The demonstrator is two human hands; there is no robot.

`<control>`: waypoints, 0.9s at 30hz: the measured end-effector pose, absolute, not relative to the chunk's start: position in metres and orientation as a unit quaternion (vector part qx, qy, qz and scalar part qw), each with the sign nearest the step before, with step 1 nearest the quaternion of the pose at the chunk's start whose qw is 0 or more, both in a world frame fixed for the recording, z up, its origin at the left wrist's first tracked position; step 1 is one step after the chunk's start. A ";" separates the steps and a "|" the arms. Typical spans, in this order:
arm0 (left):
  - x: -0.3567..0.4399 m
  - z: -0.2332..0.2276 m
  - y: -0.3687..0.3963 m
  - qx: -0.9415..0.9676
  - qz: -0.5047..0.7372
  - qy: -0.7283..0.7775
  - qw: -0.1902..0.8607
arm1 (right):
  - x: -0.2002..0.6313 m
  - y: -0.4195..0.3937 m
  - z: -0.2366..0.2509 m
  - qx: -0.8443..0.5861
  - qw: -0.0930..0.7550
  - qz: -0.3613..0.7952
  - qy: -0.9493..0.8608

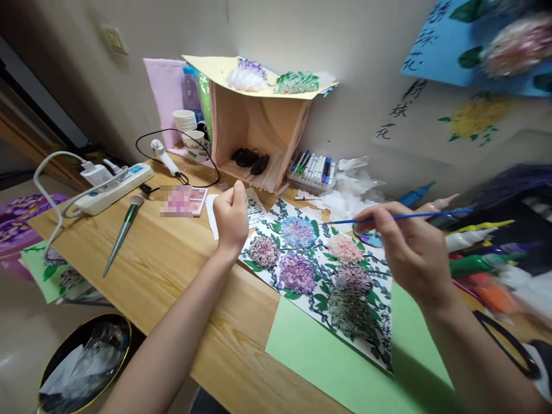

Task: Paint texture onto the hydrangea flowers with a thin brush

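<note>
Paintbrush [414, 215] nearly horizontal, tip [331, 223] leftward

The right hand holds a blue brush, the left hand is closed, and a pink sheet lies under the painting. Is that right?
Not quite: the sheet under the painting is light green, not pink, as the head view shows. The rest stands: the right hand holds the blue brush and the left hand is closed.
</note>
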State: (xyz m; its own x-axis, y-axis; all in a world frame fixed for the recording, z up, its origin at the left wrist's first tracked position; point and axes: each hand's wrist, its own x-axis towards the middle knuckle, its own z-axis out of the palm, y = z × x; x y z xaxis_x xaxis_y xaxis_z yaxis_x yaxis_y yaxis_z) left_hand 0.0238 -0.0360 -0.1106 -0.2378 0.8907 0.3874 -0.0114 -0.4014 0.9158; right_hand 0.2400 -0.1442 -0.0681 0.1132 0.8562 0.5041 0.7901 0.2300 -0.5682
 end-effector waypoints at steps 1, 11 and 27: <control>0.026 -0.111 -0.039 0.527 0.653 0.426 0.338 | 0.253 -0.144 -0.066 -0.639 0.421 0.032 -0.643; 0.048 -0.113 -0.074 0.709 0.558 0.374 0.215 | 0.341 -0.136 -0.055 -0.744 0.332 -0.041 -0.579; 0.054 -0.125 -0.077 0.788 0.518 0.317 0.098 | 0.362 -0.115 -0.083 -0.732 0.263 0.085 -0.623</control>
